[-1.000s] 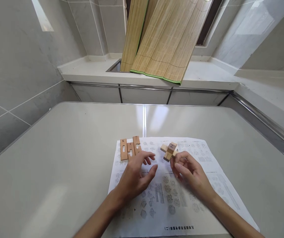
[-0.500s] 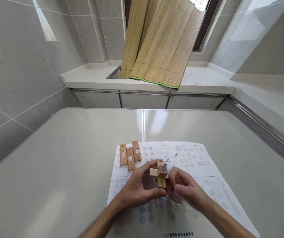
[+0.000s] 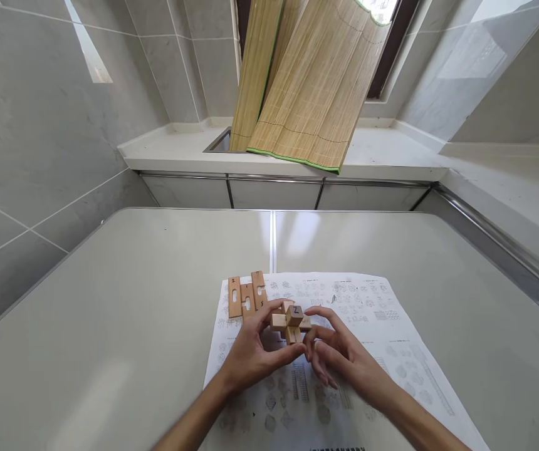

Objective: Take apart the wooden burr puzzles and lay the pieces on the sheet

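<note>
A wooden burr puzzle (image 3: 292, 321) of crossed blocks, with a dark end marked "2" on top, is held above the printed sheet. My left hand (image 3: 255, 351) grips it between thumb and fingers from the left. Just to its right is my right hand (image 3: 340, 347), fingers apart and curved; whether a fingertip touches the puzzle I cannot tell. Behind my left hand, flat wooden pieces with cut-outs lie side by side: one marked "2" (image 3: 234, 297), a middle piece (image 3: 247, 299) and a right piece (image 3: 259, 287). My left hand partly hides the lower ends of two of them.
The large printed paper sheet (image 3: 363, 300) lies on the pale table (image 3: 109, 300). Beyond the table's far edge runs a white ledge (image 3: 175, 153). A bamboo mat (image 3: 316, 94) leans there against the window, and grey tiled walls (image 3: 62, 113) stand at both sides.
The puzzle and my left hand have shifted slightly left and up. My right hand has moved left too, and its fingers have opened out. The flat pieces remain in place.
</note>
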The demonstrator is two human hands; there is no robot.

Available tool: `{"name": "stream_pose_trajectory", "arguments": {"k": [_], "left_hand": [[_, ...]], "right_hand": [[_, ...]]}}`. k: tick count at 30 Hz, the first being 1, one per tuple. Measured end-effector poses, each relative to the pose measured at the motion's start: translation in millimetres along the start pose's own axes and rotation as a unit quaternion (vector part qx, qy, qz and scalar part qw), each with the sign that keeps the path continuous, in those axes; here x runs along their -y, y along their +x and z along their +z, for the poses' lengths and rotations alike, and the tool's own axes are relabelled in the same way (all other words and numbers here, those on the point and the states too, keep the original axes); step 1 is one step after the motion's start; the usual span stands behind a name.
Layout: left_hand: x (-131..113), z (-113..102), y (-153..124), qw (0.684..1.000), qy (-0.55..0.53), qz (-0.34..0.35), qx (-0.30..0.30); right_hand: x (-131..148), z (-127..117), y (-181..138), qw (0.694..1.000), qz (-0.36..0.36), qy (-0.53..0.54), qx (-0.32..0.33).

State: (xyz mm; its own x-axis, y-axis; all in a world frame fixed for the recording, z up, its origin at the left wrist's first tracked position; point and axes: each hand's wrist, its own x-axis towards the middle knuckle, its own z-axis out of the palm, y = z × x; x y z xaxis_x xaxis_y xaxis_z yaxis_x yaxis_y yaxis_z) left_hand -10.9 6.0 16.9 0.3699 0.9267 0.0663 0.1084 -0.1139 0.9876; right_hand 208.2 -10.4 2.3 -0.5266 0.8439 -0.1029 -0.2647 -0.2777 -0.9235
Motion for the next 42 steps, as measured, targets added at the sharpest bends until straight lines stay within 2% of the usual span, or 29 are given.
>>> {"name": "stream_pose_trajectory", "arguments": {"k": [4, 8, 15, 20, 25, 35, 42], "left_hand": [[1.8, -3.6, 0.8, 1.000, 0.010, -0.002, -0.018], [-1.7, -3.8, 2.2, 1.000, 0.014, -0.014, 0.009], [-3.5, -2.5, 4.5, 0.997, -0.006, -0.028, 0.068], [-0.4, -3.0, 4.3, 0.995, 0.004, -0.015, 0.096], [0.8, -2.3, 3.5, 0.995, 0.023, -0.001, 0.100], [1.0, -0.4, 1.4, 0.996, 0.034, 0.011, 0.082], [-1.5, -3.4, -0.8, 0.994, 0.068, 0.035, 0.082]], "right_hand": [[1.1, -3.1, 1.5, 1.000, 0.007, -0.015, -0.022], [3.6, -7.1, 1.9, 0.998, 0.033, -0.037, -0.027], [6.3, -12.4, 2.4, 0.992, 0.075, -0.083, 0.063], [10.5, -11.0, 4.7, 0.987, 0.086, -0.103, 0.086], [11.9, -10.5, 5.0, 0.984, 0.082, -0.121, 0.100], [4.2, -10.1, 3.5, 0.986, 0.058, -0.137, 0.081], [2.1, -2.8, 2.9, 0.982, 0.041, -0.184, 0.030]]}}
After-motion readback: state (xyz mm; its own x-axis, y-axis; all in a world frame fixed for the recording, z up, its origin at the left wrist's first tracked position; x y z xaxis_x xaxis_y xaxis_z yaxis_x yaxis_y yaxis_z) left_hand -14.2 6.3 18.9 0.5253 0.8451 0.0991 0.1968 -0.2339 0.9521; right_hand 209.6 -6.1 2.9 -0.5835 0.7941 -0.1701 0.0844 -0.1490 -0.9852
